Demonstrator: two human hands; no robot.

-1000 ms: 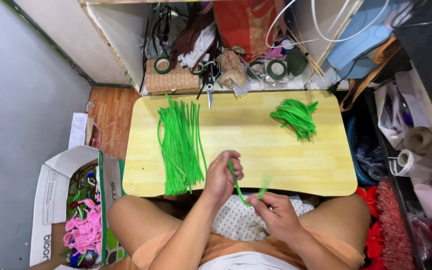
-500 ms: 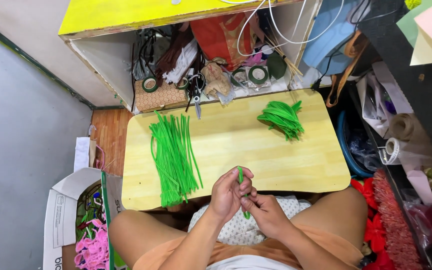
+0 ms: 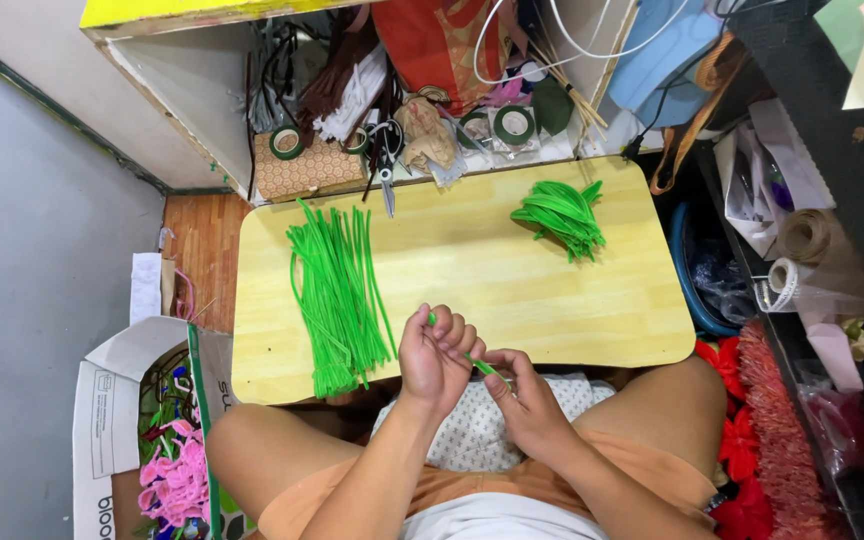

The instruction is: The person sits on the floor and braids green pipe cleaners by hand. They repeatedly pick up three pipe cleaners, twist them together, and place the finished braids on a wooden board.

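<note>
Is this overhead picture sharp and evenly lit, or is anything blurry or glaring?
Head view: even, soft light, no harsh glare on the wooden table; the long green stems and both hands look sharp; edges bow slightly from the wide lens.

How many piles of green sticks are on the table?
2: a long straight pile at the table's left, and a smaller bent pile at the back right. One more stick is in the hands.
</note>
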